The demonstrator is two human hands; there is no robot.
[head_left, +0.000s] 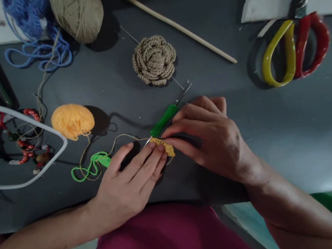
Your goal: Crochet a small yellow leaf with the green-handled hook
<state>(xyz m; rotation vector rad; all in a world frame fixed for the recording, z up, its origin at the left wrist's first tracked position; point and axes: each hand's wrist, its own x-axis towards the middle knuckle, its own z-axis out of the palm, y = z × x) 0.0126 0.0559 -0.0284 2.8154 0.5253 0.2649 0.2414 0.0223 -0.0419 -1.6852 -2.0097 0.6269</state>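
My left hand (pixel 130 179) lies flat near the table's front edge, fingers stretched out and pressing on a small yellow crochet piece (pixel 164 146). My right hand (pixel 209 139) is closed in a pinch on the same piece from the right. A green-handled crochet hook (pixel 165 118) slants across the top of the piece, its metal tip pointing up right; it rests by my right fingers. A thin yellow yarn strand runs left to a small orange yarn ball (pixel 72 121). A green yarn bit (pixel 93 165) lies left of my left hand.
A beige crochet flower (pixel 154 60), beige yarn ball (pixel 78 13) and blue yarn (pixel 36 39) lie at the back. A wooden stick (pixel 178 27) slants across. Yellow and red scissor handles (pixel 296 48) sit right. Beads (pixel 19 137) and a white cable (pixel 30 123) are at left.
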